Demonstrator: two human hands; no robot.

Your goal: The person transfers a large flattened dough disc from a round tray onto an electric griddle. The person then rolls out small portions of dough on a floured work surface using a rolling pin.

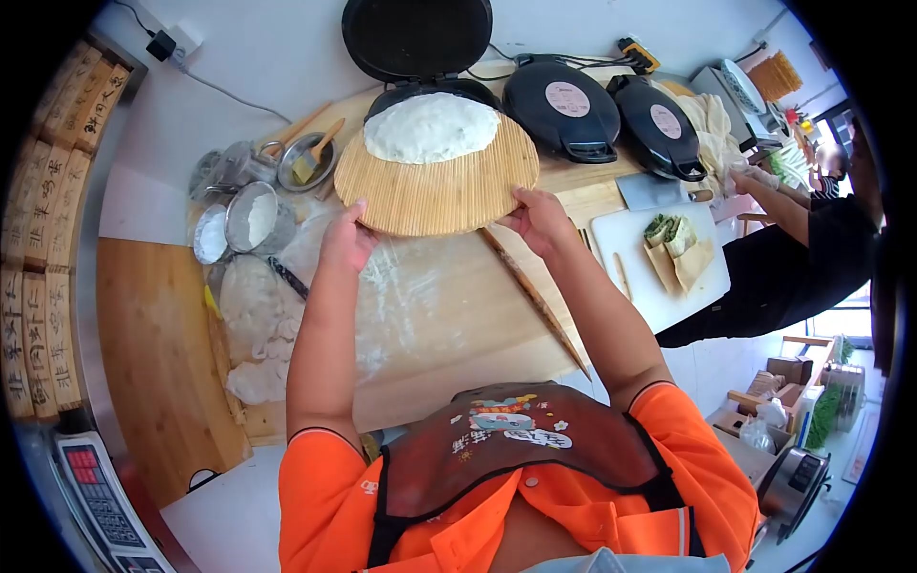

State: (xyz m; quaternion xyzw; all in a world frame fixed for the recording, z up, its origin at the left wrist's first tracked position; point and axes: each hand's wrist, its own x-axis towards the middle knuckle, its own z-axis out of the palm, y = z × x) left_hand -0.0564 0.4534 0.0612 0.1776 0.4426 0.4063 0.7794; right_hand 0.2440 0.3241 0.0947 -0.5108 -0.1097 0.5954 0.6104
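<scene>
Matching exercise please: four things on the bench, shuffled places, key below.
Things:
1. dough
2. brush
3. wrap
4. rod

Places:
A. on the white board
B. directly on the table, between the forearms
C. on the round board held by the left hand and right hand
D. in the metal bowl

Pairs: 1-C, 2-D, 3-A, 4-B

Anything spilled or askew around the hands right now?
Two things: white powder is smeared over the worktop below the round board, like a spill, though it may be ordinary dusting; and the dough sits off-centre, at the board's far edge.
</scene>
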